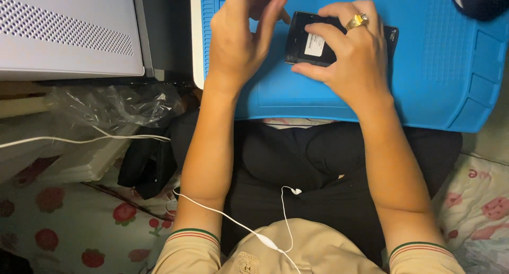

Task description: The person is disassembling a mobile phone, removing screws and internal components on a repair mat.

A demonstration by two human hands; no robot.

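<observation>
Sitting with my legs crossed, I look down at a big blue mat point(450, 67) that lies across my lap. It is the largest thing near me, with raised edges and little boxes pressed into it. To my left stands a grey metal case point(69, 30) full of tiny holes, and below it lies a crumpled clear plastic bag point(111, 104). A thin white earphone cable point(233, 221) runs over my shirt and out to the left side.

On the mat, near its far edge, lies a small black device point(310, 40). It is flat and shaped like a box, with a white sticker on the side facing up. Its long side runs left to right, tipped a little. It sits right in front of me, more toward my right side than my left.

My right hand point(352, 56) is the nearer one. It rests on top of the device, with the thumb along the near edge and the fingers curled over the far edge, so it is clamped on it. A gold ring point(357, 21) sits on one finger.

My left hand point(238, 38) is lifted just beside the left end of the device. Its fingers are partly curled with gaps between them, holding nothing that I can see. The fingertip looks close to the corner, but I cannot tell if it touches.
</observation>
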